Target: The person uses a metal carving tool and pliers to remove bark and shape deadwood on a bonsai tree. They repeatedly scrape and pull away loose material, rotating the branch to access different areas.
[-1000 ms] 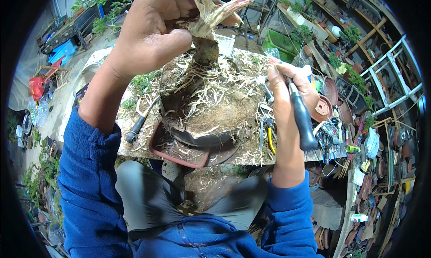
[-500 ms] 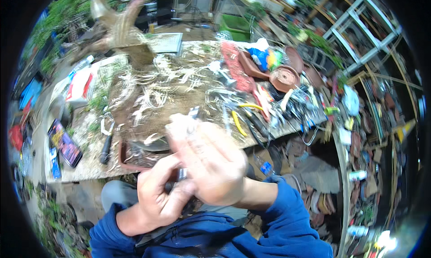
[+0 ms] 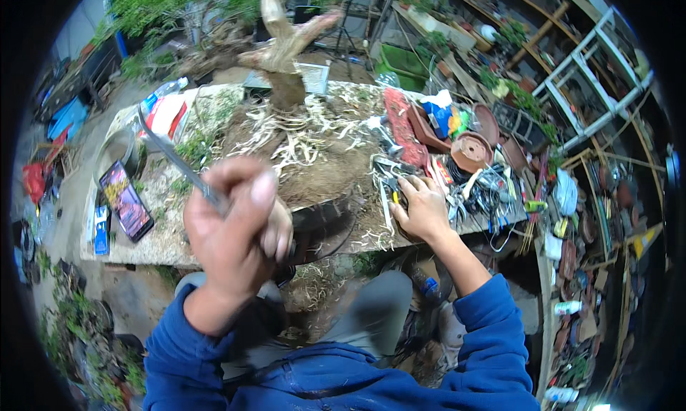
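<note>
Slightly blurred, my left hand (image 3: 232, 229) is raised over the near edge of the bench, its fingers closed round a long narrow metal tool (image 3: 175, 157). The tool's thin shaft points up and to the left; most of its handle is hidden in the fist. My right hand (image 3: 423, 207) rests palm down on the pile of hand tools at the bench's right, fingers apart. Yellow-handled pliers (image 3: 395, 196) lie partly under it; whether the fingers touch them I cannot tell. Beyond my hands stands a bare, peeled tree trunk (image 3: 284, 57), with pale wood strips (image 3: 300, 143) around its base.
A phone (image 3: 126, 200) and a blue packet (image 3: 101, 230) lie at the left of the bench (image 3: 168, 239). Brown clay pots (image 3: 471, 150) and a red mesh bag (image 3: 406, 129) crowd the right. A metal ladder (image 3: 586, 89) leans at the far right.
My hands were together over the near edge; now they are apart. The left has risen with the tool, and the right has moved right onto the tool pile. The view has shifted.
</note>
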Demonstrator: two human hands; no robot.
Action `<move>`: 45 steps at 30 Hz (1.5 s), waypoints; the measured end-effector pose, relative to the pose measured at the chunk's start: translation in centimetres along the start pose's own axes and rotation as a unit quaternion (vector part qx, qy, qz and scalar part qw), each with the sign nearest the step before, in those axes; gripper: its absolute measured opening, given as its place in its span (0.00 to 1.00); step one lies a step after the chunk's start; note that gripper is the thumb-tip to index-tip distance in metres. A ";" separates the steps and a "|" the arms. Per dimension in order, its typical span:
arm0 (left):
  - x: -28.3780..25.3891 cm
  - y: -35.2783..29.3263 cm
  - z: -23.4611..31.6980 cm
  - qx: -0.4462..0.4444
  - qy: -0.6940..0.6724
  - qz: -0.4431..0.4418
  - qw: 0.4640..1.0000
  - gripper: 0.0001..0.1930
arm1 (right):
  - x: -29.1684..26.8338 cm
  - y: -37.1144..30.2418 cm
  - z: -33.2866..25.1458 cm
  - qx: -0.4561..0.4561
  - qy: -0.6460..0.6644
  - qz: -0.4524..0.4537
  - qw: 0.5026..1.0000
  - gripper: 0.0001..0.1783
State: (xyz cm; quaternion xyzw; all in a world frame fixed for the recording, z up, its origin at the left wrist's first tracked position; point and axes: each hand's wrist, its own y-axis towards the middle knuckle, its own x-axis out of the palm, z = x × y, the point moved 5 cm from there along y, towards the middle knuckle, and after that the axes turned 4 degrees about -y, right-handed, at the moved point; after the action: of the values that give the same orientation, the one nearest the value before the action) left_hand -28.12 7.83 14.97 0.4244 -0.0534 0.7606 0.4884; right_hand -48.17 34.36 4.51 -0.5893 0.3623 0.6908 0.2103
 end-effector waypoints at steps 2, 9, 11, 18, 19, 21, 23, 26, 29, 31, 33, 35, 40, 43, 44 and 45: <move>1.2 2.4 0.9 0.084 0.019 0.025 0.996 0.10 | 0.3 0.5 -0.3 0.002 -0.017 -0.009 1.000 0.33; 2.9 8.6 1.1 0.173 0.069 0.036 0.982 0.22 | -0.1 1.4 -0.8 0.010 0.054 0.103 0.993 0.20; 2.9 9.1 0.5 0.157 0.092 0.023 0.983 0.24 | -1.3 1.6 0.3 0.048 0.144 0.160 0.975 0.16; 2.6 10.5 0.5 0.155 0.162 -0.029 0.974 0.22 | -12.3 5.9 3.4 0.240 0.849 0.003 0.470 0.24; 2.6 10.7 0.7 0.163 0.178 -0.032 0.970 0.20 | -15.1 6.6 2.2 0.191 0.791 -0.015 0.582 0.30; 2.4 10.8 0.7 0.159 0.182 -0.041 0.969 0.19 | -20.7 7.6 -2.0 0.025 0.623 -0.065 0.779 0.38; 2.3 10.9 0.6 0.153 0.169 -0.053 0.972 0.18 | -26.1 8.4 -7.1 -0.177 0.322 -0.032 0.929 0.38; 2.2 10.9 0.3 0.155 0.166 -0.049 0.973 0.18 | -31.1 9.2 -13.4 -0.329 -0.090 0.089 0.936 0.32; 2.3 10.9 0.3 0.173 0.180 -0.053 0.967 0.20 | -32.7 10.4 -17.4 -0.392 -0.313 0.142 0.853 0.28; 2.2 11.0 0.3 0.163 0.170 -0.049 0.971 0.18 | -33.1 10.5 -18.7 -0.383 -0.388 0.118 0.830 0.28; 2.2 10.9 0.3 0.155 0.160 -0.049 0.974 0.17 | -33.2 10.4 -19.0 -0.322 -0.427 0.072 0.842 0.31; 2.2 10.9 0.3 0.151 0.149 -0.049 0.976 0.18 | -33.3 10.8 -19.0 -0.310 -0.407 0.048 0.858 0.31; 2.0 11.0 0.3 0.159 0.173 -0.049 0.971 0.18 | -34.0 11.8 -17.4 -0.415 -0.226 0.066 0.879 0.26; 1.9 11.1 0.2 0.154 0.190 -0.054 0.968 0.18 | -34.6 11.2 -16.3 -0.389 -0.265 0.047 0.881 0.26; 1.9 11.2 0.2 0.153 0.183 -0.058 0.969 0.18 | -34.7 11.0 -16.2 -0.379 -0.289 0.044 0.878 0.25; 1.9 11.2 0.1 0.151 0.182 -0.056 0.970 0.18 | -34.8 10.7 -16.5 -0.383 -0.323 0.056 0.864 0.25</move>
State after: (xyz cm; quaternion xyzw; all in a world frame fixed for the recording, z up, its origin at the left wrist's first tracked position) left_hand -37.17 3.30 20.08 0.3500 0.1755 0.7956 0.4623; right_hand -37.36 19.79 40.09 -0.3459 0.0133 0.9376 0.0343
